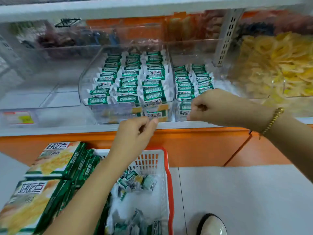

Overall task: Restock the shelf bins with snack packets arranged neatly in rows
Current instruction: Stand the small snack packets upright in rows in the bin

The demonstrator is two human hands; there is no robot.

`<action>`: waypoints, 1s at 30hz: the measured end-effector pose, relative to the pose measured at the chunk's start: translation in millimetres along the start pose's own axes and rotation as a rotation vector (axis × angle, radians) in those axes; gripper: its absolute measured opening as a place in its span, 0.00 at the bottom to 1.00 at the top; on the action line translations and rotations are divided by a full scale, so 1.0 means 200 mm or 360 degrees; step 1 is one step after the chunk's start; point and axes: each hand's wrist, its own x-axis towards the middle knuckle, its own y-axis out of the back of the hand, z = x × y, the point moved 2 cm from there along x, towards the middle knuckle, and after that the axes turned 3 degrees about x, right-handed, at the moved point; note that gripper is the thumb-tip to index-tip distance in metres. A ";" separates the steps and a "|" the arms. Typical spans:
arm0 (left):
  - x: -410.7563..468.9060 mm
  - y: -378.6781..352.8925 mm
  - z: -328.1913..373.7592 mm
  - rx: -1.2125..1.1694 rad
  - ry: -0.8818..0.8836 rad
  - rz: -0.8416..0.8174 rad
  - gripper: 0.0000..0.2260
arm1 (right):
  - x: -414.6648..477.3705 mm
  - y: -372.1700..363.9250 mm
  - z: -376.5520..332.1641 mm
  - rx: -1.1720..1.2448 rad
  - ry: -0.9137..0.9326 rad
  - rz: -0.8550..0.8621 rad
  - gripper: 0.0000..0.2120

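Green-and-white foil snack packets (128,78) stand in three overlapped rows in the middle clear plastic bin (83,85), labels up so each row reads cleanly. The right clear bin (225,82) holds two rows, with open room along its right wall. The left hand (135,133) is clenched at the shelf lip, no packet visible. The right hand (208,106) is curled at that bin's front wall; whether it grips anything cannot be told. Loose stock lies in the red-rimmed white mesh basket (166,167).

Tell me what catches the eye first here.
Rows of green-and-white snack packets fill the clear bin at the shelf's centre. Bright yellow snacks pile up at far right. Below, a red-rimmed basket holds loose packets; the left hand and right hand hover before the shelf edge, fingers curled.
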 end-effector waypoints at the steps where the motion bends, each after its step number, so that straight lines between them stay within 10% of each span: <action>1: -0.08 0.01 -0.12 0.0043 0.0156 -0.0058 0.21 | -0.01 -0.09 -0.06 -0.0021 0.0064 -0.0199 0.17; 9: -0.69 -0.17 -0.92 0.0445 0.0984 -0.1200 0.03 | 0.23 -0.94 -0.37 0.0289 0.0008 -0.0886 0.10; 14: -0.90 -0.30 -1.13 0.0428 0.1052 -0.1706 0.23 | 0.23 -1.59 -0.42 0.0341 -0.0246 -0.1340 0.18; 18: -0.98 -0.37 -1.22 0.0568 0.0925 -0.1877 0.27 | 0.13 -1.90 -0.37 0.0382 -0.0646 -0.1481 0.09; 30: -1.05 -0.41 -1.22 0.0888 0.0695 -0.1905 0.13 | 0.03 -2.12 -0.44 0.0110 -0.0661 -0.1477 0.16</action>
